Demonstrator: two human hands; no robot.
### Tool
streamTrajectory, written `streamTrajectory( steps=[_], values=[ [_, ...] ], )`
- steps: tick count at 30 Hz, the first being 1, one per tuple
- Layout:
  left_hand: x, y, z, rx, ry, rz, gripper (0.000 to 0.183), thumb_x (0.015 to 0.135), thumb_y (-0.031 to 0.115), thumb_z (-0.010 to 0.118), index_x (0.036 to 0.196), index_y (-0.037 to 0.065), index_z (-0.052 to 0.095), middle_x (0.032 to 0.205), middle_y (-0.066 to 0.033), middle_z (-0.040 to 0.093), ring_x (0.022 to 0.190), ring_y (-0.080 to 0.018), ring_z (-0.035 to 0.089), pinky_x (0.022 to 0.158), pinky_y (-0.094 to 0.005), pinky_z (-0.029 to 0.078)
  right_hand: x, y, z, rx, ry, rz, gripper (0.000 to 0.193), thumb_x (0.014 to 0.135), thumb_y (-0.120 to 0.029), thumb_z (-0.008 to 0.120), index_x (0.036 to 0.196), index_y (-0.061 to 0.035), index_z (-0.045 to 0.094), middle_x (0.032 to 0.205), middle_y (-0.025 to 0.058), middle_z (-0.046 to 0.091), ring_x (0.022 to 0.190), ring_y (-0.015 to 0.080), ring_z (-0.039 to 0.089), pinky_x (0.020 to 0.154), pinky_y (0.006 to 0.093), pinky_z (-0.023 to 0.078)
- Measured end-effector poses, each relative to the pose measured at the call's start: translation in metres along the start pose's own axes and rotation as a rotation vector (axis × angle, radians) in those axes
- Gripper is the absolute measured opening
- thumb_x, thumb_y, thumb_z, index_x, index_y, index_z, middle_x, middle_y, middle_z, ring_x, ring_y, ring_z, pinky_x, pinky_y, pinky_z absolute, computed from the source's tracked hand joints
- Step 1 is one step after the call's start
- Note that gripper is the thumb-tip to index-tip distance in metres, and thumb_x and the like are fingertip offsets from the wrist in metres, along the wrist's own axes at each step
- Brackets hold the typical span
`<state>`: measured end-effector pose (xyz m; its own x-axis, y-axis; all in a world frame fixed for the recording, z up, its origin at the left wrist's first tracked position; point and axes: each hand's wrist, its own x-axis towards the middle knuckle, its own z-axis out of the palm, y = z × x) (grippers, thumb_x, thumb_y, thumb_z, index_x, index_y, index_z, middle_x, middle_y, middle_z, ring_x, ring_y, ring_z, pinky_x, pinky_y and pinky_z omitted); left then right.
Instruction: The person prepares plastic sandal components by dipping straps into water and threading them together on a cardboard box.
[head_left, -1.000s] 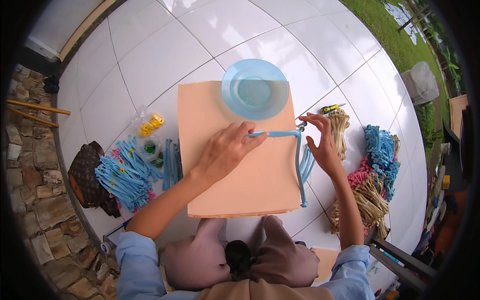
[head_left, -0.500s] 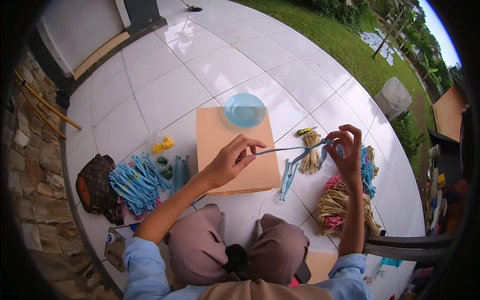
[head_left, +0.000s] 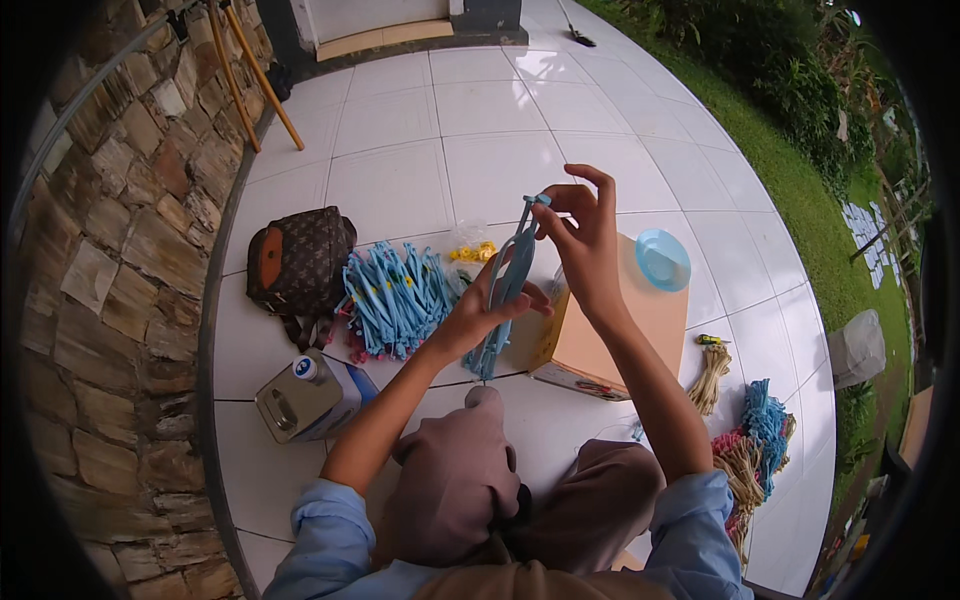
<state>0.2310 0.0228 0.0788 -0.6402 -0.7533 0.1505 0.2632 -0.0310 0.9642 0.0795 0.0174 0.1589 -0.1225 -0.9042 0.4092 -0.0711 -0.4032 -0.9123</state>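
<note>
In front of me hangs a light blue knotted cord (head_left: 516,262), tilted upright between my two hands. My right hand (head_left: 583,225) pinches its knotted upper end between thumb and finger, the other fingers raised. Lower down, my left hand (head_left: 488,315) is closed around the cord with fingers curled. Beneath my left hand a small bundle of similar blue cords (head_left: 489,358) rests by the box, partly hidden. To its left lies a large pile of blue knotted cords (head_left: 395,305) with pink ones under it. A clear bag of yellow pieces (head_left: 474,250) lies just beyond.
A cardboard box (head_left: 608,330) bears a translucent blue dish (head_left: 663,259). On the right are a yellow-and-black cutter (head_left: 709,340), a beige cord bundle (head_left: 710,380) and blue bundles (head_left: 765,425). A brown backpack (head_left: 300,265) and metal can (head_left: 300,402) stand left, near a stone wall (head_left: 120,330).
The view has swung left. The blue cord, stretched sideways between my hands before, now stands steeply, with my right hand above my left. Both hands are closer together, over the blue bundle.
</note>
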Motion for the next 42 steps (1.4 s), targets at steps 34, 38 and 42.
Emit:
streamTrajectory(
  steps=[34, 38, 42],
  values=[
    [0.099, -0.018, 0.050, 0.333, 0.150, 0.183, 0.020, 0.093, 0.014, 0.047, 0.108, 0.004, 0.056, 0.111, -0.0054, 0.057, 0.105, -0.0145, 0.053, 0.088, -0.0297, 0.042, -0.069, -0.007, -0.147, 0.085, 0.259, 0.205, 0.029, 0.090, -0.010, 0.048, 0.117, 0.0001, 0.047, 0.096, 0.0094, 0.059, 0.093, 0.0178, 0.059, 0.092, 0.0334, 0.044],
    [0.117, -0.051, 0.131, 0.523, -0.195, 0.191, 0.018, 0.091, 0.013, 0.048, 0.104, 0.005, 0.058, 0.104, -0.0060, 0.058, 0.101, -0.0171, 0.055, 0.087, -0.0319, 0.043, -0.152, 0.017, -0.246, -0.158, 0.658, 0.224, 0.025, 0.091, -0.011, 0.048, 0.114, -0.0010, 0.050, 0.094, 0.0083, 0.060, 0.089, 0.0145, 0.059, 0.086, 0.0292, 0.046],
    [0.104, -0.113, 0.220, 0.649, -0.598, 0.272, 0.014, 0.085, 0.007, 0.052, 0.098, 0.005, 0.058, 0.095, -0.0093, 0.055, 0.094, -0.0247, 0.053, 0.083, -0.0356, 0.044, -0.257, 0.109, -0.302, -0.193, 0.894, 0.482, 0.023, 0.088, -0.004, 0.046, 0.110, -0.0016, 0.052, 0.093, 0.0099, 0.061, 0.086, 0.0153, 0.059, 0.080, 0.0285, 0.047]
  ],
)
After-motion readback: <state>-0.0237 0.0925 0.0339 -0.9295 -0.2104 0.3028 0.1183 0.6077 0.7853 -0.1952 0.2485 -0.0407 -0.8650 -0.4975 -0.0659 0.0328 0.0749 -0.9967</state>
